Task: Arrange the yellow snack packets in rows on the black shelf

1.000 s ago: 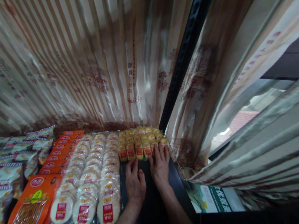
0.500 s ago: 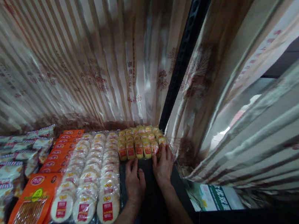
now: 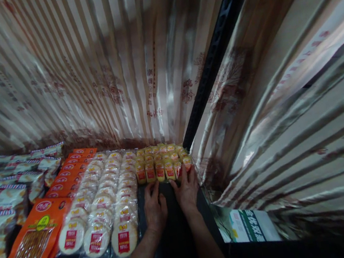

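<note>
Small yellow packs (image 3: 160,171) stand in rows at the back right corner of the black shelf (image 3: 175,219), the left hand (image 3: 155,210) unclenched at their front, the right hand (image 3: 187,193) spread against the rightmost ones.

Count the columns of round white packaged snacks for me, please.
3: the left column beside the orange packets, the middle column, and the right column, nearest the left hand. I see no others.
</note>
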The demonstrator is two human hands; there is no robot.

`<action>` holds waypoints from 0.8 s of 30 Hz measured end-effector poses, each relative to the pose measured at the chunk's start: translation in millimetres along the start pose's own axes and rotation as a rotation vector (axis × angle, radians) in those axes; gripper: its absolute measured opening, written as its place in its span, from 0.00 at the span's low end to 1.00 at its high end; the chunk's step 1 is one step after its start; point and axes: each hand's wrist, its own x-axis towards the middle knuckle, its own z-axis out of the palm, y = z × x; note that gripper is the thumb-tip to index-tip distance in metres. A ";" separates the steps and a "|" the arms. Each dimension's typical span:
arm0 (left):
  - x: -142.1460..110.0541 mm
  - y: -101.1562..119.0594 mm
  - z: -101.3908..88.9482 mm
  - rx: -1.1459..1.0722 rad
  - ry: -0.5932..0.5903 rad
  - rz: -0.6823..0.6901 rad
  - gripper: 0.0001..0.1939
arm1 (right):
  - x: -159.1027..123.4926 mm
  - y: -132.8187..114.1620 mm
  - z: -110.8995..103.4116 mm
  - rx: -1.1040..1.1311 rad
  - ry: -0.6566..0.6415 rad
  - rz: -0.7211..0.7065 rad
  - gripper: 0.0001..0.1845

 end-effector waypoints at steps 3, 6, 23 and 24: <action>-0.7 -0.8 0.4 0.000 -0.005 0.009 0.21 | 1.6 0.2 1.0 -0.018 0.006 0.014 0.35; -1.5 -1.1 0.7 0.006 -0.009 0.015 0.22 | 3.0 0.3 1.9 -0.022 0.019 0.015 0.35; -6.2 4.2 -1.1 0.098 0.008 0.132 0.23 | 0.9 0.0 2.6 -0.062 -0.001 0.026 0.35; -5.3 8.4 -2.0 0.117 -0.013 0.177 0.24 | 1.1 0.1 2.2 -0.064 -0.006 0.026 0.35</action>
